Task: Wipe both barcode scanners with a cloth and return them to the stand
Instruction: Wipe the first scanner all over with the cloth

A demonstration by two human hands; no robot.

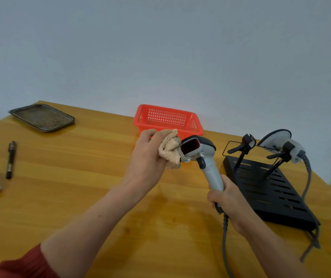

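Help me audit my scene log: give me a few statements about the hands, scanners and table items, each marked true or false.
1. The left hand holds the cloth at the front of the held scanner. True.
2. The right hand grips that scanner by its handle. True.
3. Both scanners sit on the stand. False: only the second scanner is on it; the other is in the right hand.
4. The pen lies in the red basket. False: it lies on the table, far to the left of the basket.
5. The metal tray is stacked on the stand. False: it sits at the table's far left corner.
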